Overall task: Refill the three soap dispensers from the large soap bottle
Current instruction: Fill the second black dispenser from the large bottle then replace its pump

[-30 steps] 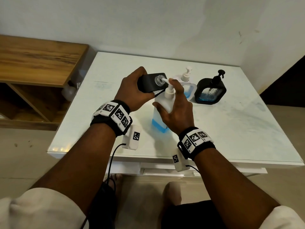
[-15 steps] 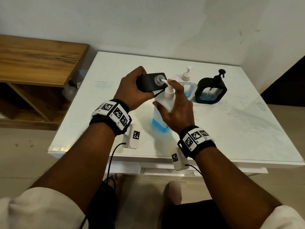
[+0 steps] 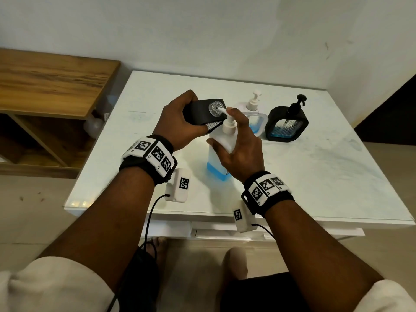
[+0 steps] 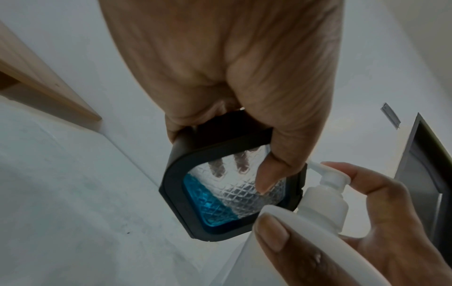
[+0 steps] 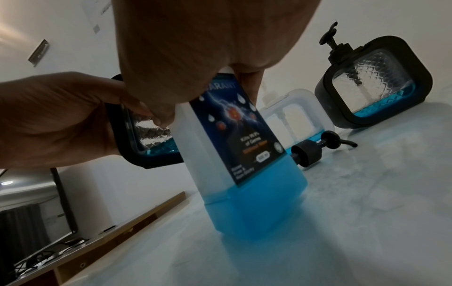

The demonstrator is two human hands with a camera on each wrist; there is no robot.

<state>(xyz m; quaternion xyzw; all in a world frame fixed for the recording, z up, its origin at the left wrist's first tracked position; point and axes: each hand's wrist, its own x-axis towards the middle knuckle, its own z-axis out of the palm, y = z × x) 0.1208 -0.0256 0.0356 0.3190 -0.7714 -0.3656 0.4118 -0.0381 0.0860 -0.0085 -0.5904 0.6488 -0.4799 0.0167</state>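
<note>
A wooden shelf (image 3: 51,86) stands left of the white table (image 3: 315,176). The left hand (image 3: 180,122) grips a black dispenser (image 3: 202,113), tilted above the table, its open neck at the pump spout. The right hand (image 3: 240,145) clasps the large soap bottle (image 3: 217,163), upright on the table, one finger on its pump (image 3: 228,122). Farther right stand a clear dispenser (image 3: 253,115) and a second black dispenser (image 3: 286,122); a loose black pump (image 5: 318,149) lies nearby.

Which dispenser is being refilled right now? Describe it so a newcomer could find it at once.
On the white table, look above the tall soap bottle near the front. The left hand holds a black-framed dispenser tilted at the bottle's nozzle. Unlike the black dispenser and clear dispenser standing behind, its pump is off, neck open.
</note>
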